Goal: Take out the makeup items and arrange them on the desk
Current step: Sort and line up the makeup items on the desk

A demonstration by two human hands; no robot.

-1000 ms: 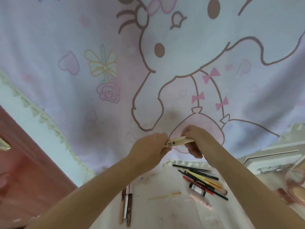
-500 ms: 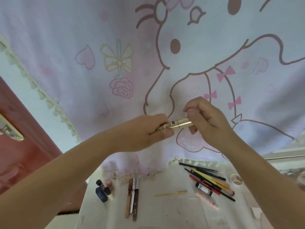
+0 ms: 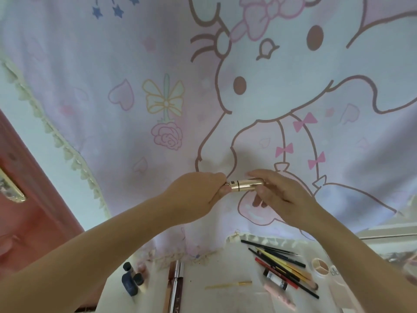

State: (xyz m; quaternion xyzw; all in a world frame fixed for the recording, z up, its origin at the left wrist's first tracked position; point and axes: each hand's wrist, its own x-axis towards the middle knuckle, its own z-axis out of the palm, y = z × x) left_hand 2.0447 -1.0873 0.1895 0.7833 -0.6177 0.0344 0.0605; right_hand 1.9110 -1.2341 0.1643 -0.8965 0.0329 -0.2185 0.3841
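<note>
Head view: gold tube [image 3: 244, 185] held level in mid-air above the desk [image 3: 216, 299], in front of the cartoon-print curtain [image 3: 158, 86]. Left hand [image 3: 198, 195] clamped on the printed end of the tube, fingers curled round it, as half a second ago. Right hand [image 3: 277, 195] changed from the earlier frame: then closed in a fist round the gold end, now loosened, fingers extended and spread, fingertips resting lightly along the gold end, thumb beneath. Dark seam visible between the printed part and the gold part; whether the two parts are separated cannot be told. Hands and tube lower in the picture than before, and more of the desk exposed. On the desk, below the hands: thin gold stick [image 3: 228, 285] lying alone near the middle; pair of slim tubes [image 3: 176, 288] side by side to its left; small dark bottles [image 3: 130, 281] grouped further left near the desk edge. To the right, fan of pencils and brushes [image 3: 282, 269], overlapping one another, with a pink tube [image 3: 279, 295] just beside them; round palette [image 3: 320, 266] near the right forearm, which covers part of that corner. Curtain hem touching the far edge of the desk. Red door [image 3: 27, 177] at the left.
</note>
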